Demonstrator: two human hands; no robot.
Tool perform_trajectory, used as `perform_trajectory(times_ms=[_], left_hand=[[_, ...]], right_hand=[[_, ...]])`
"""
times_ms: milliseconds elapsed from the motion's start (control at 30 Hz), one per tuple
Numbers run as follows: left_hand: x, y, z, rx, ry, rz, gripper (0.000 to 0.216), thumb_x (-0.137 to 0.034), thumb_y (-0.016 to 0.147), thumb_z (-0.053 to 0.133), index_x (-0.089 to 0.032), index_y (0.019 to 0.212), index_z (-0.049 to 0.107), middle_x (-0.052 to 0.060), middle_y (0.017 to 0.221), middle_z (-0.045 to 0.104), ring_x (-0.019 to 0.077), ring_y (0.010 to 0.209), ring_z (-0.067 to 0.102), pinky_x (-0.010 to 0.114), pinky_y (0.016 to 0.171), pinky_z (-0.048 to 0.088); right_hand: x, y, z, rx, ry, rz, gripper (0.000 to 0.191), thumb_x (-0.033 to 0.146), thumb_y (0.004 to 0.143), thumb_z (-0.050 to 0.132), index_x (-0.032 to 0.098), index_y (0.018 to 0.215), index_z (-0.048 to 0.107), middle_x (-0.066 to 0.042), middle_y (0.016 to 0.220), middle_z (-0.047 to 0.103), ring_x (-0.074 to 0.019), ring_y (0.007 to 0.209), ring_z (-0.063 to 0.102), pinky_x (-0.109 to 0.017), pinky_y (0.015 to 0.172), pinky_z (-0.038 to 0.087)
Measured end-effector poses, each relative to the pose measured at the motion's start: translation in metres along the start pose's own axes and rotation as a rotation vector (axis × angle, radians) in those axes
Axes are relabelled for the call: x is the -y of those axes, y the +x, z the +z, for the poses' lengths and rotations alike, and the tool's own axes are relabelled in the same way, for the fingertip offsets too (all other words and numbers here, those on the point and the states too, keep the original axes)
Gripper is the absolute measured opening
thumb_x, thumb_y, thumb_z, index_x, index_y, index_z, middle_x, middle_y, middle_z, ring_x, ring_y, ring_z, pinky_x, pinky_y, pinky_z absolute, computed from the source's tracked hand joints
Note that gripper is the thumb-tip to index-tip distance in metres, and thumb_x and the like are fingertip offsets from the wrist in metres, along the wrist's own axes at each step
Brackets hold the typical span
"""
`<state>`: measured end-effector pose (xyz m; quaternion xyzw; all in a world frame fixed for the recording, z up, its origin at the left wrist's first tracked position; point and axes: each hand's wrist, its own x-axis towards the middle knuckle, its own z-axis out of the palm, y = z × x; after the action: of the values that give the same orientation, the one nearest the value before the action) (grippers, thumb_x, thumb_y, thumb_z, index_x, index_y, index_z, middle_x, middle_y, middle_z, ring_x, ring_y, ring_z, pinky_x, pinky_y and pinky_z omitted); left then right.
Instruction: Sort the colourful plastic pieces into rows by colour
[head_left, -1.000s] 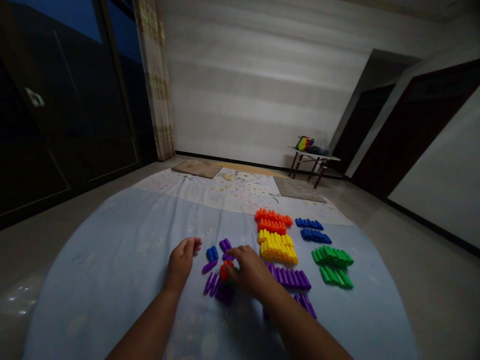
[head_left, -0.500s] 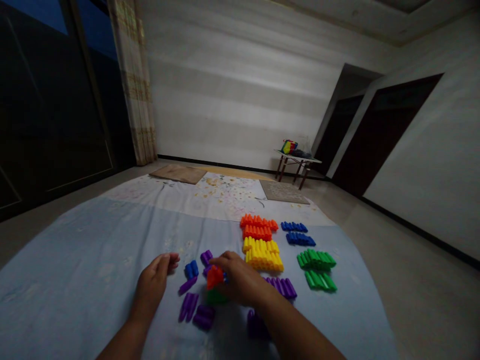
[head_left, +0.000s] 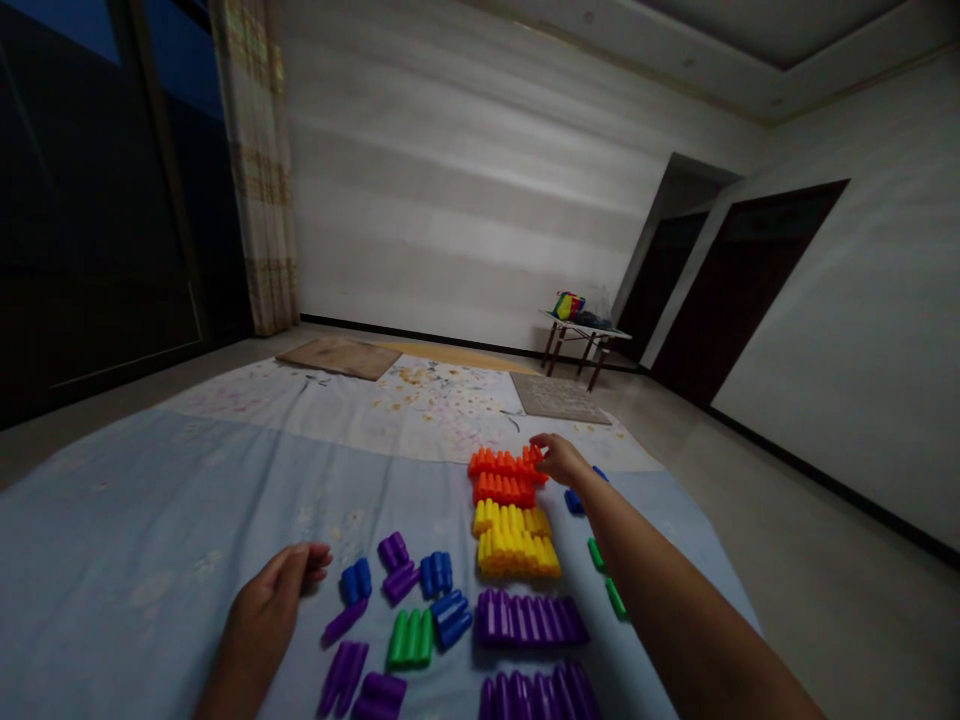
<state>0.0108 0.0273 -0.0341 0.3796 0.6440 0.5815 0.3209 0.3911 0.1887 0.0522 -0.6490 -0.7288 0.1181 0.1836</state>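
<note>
My right hand (head_left: 559, 460) reaches to the right end of the far orange row (head_left: 496, 462), its thumb and fingers pinched on an orange plastic block (head_left: 534, 457). Near it lie a second orange row (head_left: 505, 489) and yellow rows (head_left: 517, 548). My left hand (head_left: 274, 600) hovers at the left over the cloth, fingers curled together with nothing visible in them. Beside it is a loose scatter: a blue block (head_left: 356, 581), purple blocks (head_left: 393, 549), a green block (head_left: 411, 639) and more blue blocks (head_left: 451, 618).
Purple rows (head_left: 531, 620) stand close to me. My right forearm partly hides blue blocks (head_left: 574, 502) and green blocks (head_left: 615, 598). A flowered cloth (head_left: 247, 480) covers the surface. Two flat mats, one brown (head_left: 341, 357), lie at its far edge; a small table (head_left: 581, 326) stands beyond.
My right hand has moved from the loose pieces up and away to the far orange row, carrying an orange block. My left hand keeps its pose. The view has shifted slightly.
</note>
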Motion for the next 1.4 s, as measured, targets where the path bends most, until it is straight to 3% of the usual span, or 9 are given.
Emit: perform_trajectory(times_ms=[333,533,733,867,967,1067,1233,1400], left_hand=[[0.006,0.003,0.002,-0.010,-0.026,0.000,0.051,-0.067,0.059,0.052,-0.019,0.071,0.063,0.007,0.073,0.070,0.0236,0.068,0.067,0.034,0.068,0.056],[0.001,-0.001,0.003,-0.005,-0.022,0.014,0.052,-0.067,0.061,0.050,-0.018,0.073,0.062,0.007,0.073,0.069,0.0226,0.068,0.066,0.034,0.066,0.055],[-0.006,-0.009,0.006,0.005,-0.048,0.049,0.049,-0.063,0.067,0.049,-0.016,0.073,0.061,0.007,0.072,0.068,0.0208,0.066,0.064,0.034,0.066,0.053],[-0.002,-0.009,0.006,0.011,-0.051,0.060,0.047,-0.061,0.071,0.047,-0.016,0.075,0.061,0.007,0.073,0.067,0.0200,0.066,0.063,0.034,0.065,0.052],[-0.001,-0.009,0.006,0.010,-0.059,0.071,0.046,-0.060,0.072,0.046,-0.016,0.075,0.060,0.007,0.073,0.067,0.0192,0.065,0.063,0.033,0.063,0.051],[-0.002,-0.010,0.005,0.014,-0.060,0.088,0.044,-0.057,0.073,0.045,-0.016,0.076,0.060,0.006,0.072,0.066,0.0186,0.065,0.062,0.032,0.062,0.050],[-0.002,-0.010,0.005,0.017,-0.064,0.083,0.041,-0.054,0.074,0.045,-0.015,0.076,0.060,0.006,0.072,0.066,0.0186,0.065,0.062,0.032,0.062,0.050],[0.000,-0.008,0.005,0.021,-0.064,0.081,0.042,-0.054,0.073,0.045,-0.016,0.076,0.060,0.006,0.073,0.066,0.0191,0.066,0.063,0.033,0.062,0.051]], right_hand=[[-0.003,0.021,0.029,0.071,-0.002,0.047,0.053,0.003,0.057,0.062,0.018,0.108,0.065,-0.005,0.096,0.067,-0.0169,0.077,0.061,-0.025,0.067,0.046],[0.007,0.007,0.013,0.049,0.009,0.036,0.055,-0.001,0.060,0.054,0.017,0.110,0.064,-0.006,0.093,0.066,-0.0160,0.077,0.062,-0.024,0.067,0.047],[0.054,-0.041,0.003,0.016,0.083,-0.147,0.042,0.008,0.076,0.049,0.017,0.116,0.059,-0.008,0.111,0.062,-0.0144,0.091,0.059,-0.026,0.084,0.044],[0.101,-0.105,0.018,0.194,0.192,-0.494,0.030,0.016,0.079,0.053,0.020,0.107,0.063,-0.005,0.100,0.066,-0.0148,0.085,0.061,-0.028,0.078,0.047],[0.131,-0.145,0.030,0.299,0.080,-0.645,0.031,0.017,0.078,0.056,0.024,0.108,0.063,-0.005,0.097,0.066,-0.0176,0.089,0.059,-0.030,0.080,0.045],[0.149,-0.164,0.040,0.354,-0.087,-0.692,0.032,0.019,0.077,0.058,0.023,0.108,0.062,-0.006,0.100,0.065,-0.0217,0.095,0.057,-0.034,0.082,0.044],[0.157,-0.165,0.056,0.405,-0.331,-0.693,0.028,0.028,0.077,0.059,0.017,0.102,0.062,-0.010,0.099,0.064,-0.0266,0.094,0.054,-0.039,0.080,0.044],[0.158,-0.165,0.061,0.423,-0.318,-0.651,0.041,0.025,0.076,0.058,0.019,0.117,0.055,-0.010,0.107,0.060,-0.0281,0.101,0.050,-0.042,0.086,0.041]])
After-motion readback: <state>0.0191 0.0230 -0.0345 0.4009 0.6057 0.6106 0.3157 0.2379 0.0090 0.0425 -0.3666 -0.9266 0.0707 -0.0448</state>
